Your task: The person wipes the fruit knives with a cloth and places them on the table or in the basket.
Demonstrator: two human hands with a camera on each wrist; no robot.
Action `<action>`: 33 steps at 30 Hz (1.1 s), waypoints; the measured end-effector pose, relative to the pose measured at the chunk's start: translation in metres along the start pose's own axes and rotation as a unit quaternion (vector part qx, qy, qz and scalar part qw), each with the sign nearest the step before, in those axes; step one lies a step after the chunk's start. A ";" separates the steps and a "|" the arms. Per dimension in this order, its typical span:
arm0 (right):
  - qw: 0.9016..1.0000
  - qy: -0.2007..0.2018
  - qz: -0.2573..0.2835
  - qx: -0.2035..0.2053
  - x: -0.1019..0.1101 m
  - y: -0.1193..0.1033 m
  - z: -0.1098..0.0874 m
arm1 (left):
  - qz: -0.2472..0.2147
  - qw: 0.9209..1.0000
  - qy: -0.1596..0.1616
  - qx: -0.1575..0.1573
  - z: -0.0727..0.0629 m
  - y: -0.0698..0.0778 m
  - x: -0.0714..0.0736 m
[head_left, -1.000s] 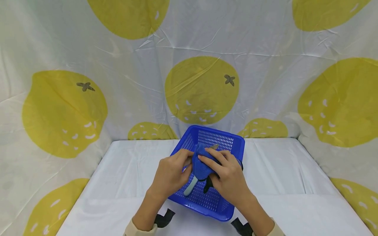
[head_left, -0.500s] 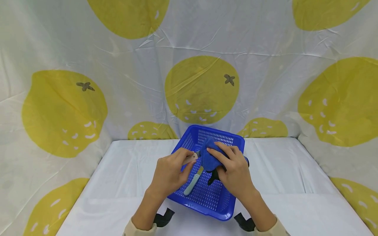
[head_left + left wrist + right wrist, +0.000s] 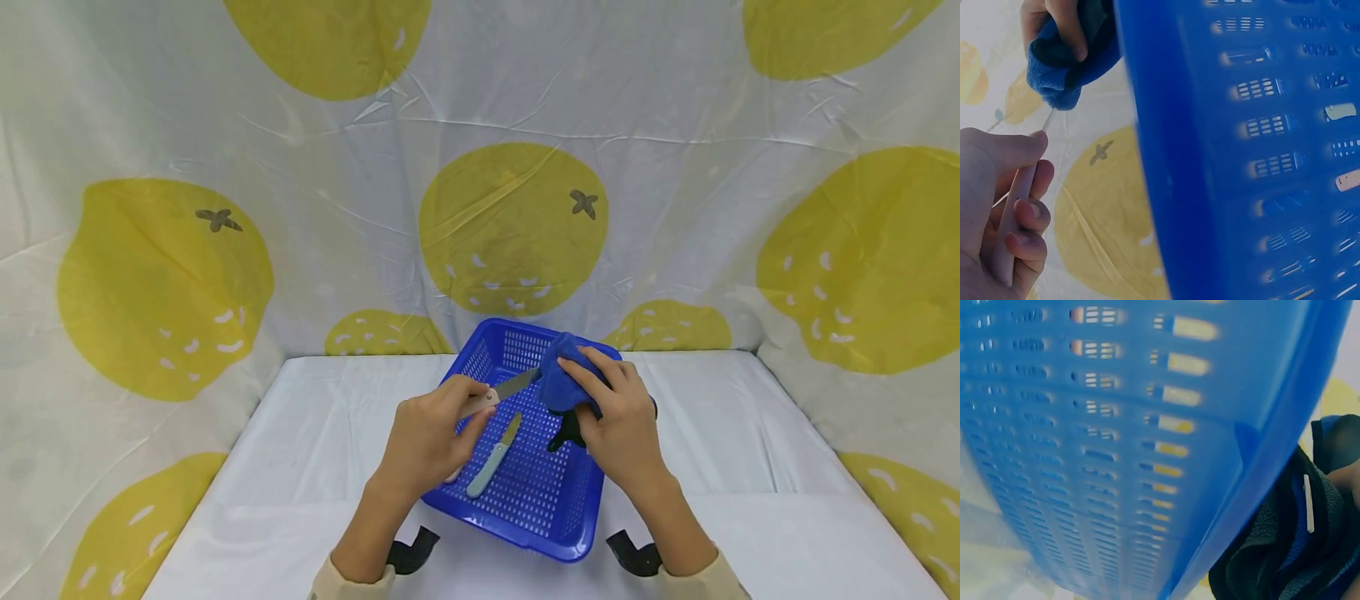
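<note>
My left hand (image 3: pixel 423 442) grips a knife by its pale pinkish handle (image 3: pixel 480 403), above the basket. Its bare blade (image 3: pixel 516 385) points right and away, and the tip end meets a blue cloth (image 3: pixel 557 382). That cloth, folded with a dark underside, is held in my right hand (image 3: pixel 621 417). In the left wrist view the fingers curl round the knife handle (image 3: pixel 1015 219), while the cloth (image 3: pixel 1054 75) is at the top. Most of the right hand is out of the right wrist view, where the bunched cloth (image 3: pixel 1266 556) shows beside the basket wall.
A blue perforated basket (image 3: pixel 517 542) stands on the white-covered table (image 3: pixel 750 433). Inside lies a knife with a light blue handle (image 3: pixel 487 473). A pinkish handle end (image 3: pixel 453 476) shows beside my left hand. A lemon-print curtain (image 3: pixel 675 208) hangs behind.
The cloth in my right hand has moved right and away along the blade, which now shows almost whole. My left hand stays nearly in place with the knife.
</note>
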State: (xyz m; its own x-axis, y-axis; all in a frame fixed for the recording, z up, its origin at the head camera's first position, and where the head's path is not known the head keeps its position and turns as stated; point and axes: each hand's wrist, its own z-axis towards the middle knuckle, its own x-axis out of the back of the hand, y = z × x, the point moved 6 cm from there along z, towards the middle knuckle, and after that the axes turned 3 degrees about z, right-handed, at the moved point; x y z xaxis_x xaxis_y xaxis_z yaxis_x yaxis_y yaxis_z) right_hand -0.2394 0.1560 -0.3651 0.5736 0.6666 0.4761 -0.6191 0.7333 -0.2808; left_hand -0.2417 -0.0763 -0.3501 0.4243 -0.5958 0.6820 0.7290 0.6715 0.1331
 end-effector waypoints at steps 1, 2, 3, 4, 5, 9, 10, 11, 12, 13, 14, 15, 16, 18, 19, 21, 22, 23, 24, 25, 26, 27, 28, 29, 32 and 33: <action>1.000 0.003 0.001 -0.004 0.001 0.002 0.000 | -0.002 1.000 -0.001 0.001 0.000 -0.001 -0.001; 1.000 0.005 0.000 -0.008 0.002 0.003 0.000 | -0.004 1.000 -0.001 0.002 -0.001 -0.002 -0.001; 1.000 0.007 0.003 -0.012 0.003 0.003 0.000 | -0.004 1.000 -0.003 0.004 -0.001 -0.003 -0.001; 1.000 0.008 0.005 -0.016 0.004 0.004 0.000 | -0.005 1.000 -0.003 0.005 -0.001 -0.004 -0.002; 1.000 0.008 0.008 -0.019 0.004 0.003 0.000 | -0.004 1.000 -0.003 0.007 -0.001 -0.004 -0.002; 1.000 0.000 0.021 -0.014 0.005 -0.005 0.000 | 0.001 1.000 -0.004 0.012 -0.002 -0.005 -0.004; 1.000 -0.004 0.022 -0.008 0.004 -0.008 0.000 | 0.001 1.000 -0.004 0.013 -0.002 -0.005 -0.004; 1.000 -0.008 0.024 0.000 0.003 -0.012 0.000 | 0.002 1.000 -0.005 0.015 -0.001 -0.005 -0.005; 1.000 -0.013 0.026 0.008 0.002 -0.017 0.001 | 0.001 1.000 -0.005 0.016 -0.001 -0.004 -0.005; 0.999 -0.019 0.028 0.017 0.001 -0.022 0.000 | 0.000 1.000 -0.006 0.017 -0.001 -0.004 -0.006; 0.999 -0.026 0.030 0.025 -0.001 -0.026 0.000 | -0.002 1.000 -0.006 0.017 -0.001 -0.004 -0.006; 0.998 -0.031 0.032 0.035 -0.002 -0.031 0.000 | -0.005 1.000 -0.007 0.018 -0.001 -0.003 -0.007; 0.998 -0.036 0.035 0.043 -0.004 -0.035 0.000 | -0.007 1.000 -0.007 0.018 0.000 -0.003 -0.007; 0.996 -0.046 0.044 0.054 -0.007 -0.042 -0.001 | -0.010 1.000 -0.006 0.017 0.000 -0.002 -0.008; 0.996 -0.051 0.047 0.058 -0.009 -0.045 -0.001 | -0.010 1.000 -0.005 0.016 0.000 -0.002 -0.009; 0.995 -0.059 0.052 0.063 -0.012 -0.050 -0.003 | -0.008 1.000 -0.003 0.013 0.000 -0.001 -0.009; 0.995 -0.063 0.053 0.063 -0.013 -0.051 -0.003 | -0.008 1.000 -0.001 0.010 -0.001 0.000 -0.009; 0.994 -0.067 0.054 0.065 -0.014 -0.053 -0.004 | -0.006 1.000 0.000 0.007 -0.001 0.000 -0.009; 0.994 -0.070 0.054 0.066 -0.015 -0.054 -0.004 | -0.006 1.000 0.002 0.003 -0.001 0.001 -0.009; 0.994 -0.073 0.054 0.066 -0.016 -0.054 -0.005 | -0.005 1.000 0.002 0.000 -0.001 0.002 -0.009; 0.994 -0.074 0.054 0.067 -0.017 -0.055 -0.005 | -0.005 1.000 0.004 -0.003 -0.001 0.002 -0.009; 0.993 -0.074 0.055 0.068 -0.018 -0.055 -0.005 | -0.005 1.000 0.005 -0.006 -0.001 0.003 -0.009; 0.993 -0.074 0.056 0.067 -0.019 -0.055 -0.005 | -0.005 1.000 0.005 -0.009 -0.001 0.003 -0.009; 0.993 -0.073 0.057 0.066 -0.019 -0.055 -0.005 | -0.003 1.000 0.005 -0.013 -0.001 0.004 -0.009; 0.994 -0.071 0.058 0.061 -0.021 -0.053 -0.005 | 0.002 1.000 0.006 -0.021 -0.001 0.004 -0.008; 0.994 -0.070 0.058 0.059 -0.021 -0.052 -0.006 | 0.002 1.000 0.005 -0.023 -0.001 0.004 -0.008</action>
State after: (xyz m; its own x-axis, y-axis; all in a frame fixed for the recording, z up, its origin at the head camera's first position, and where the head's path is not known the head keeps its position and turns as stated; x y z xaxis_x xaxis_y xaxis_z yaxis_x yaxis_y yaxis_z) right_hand -0.2159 0.1044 -0.3651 0.4200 0.7144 0.5597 -0.7396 0.6269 -0.2451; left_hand -0.2418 -0.0693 -0.3555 0.4331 -0.5970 0.6753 0.7509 0.6534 0.0961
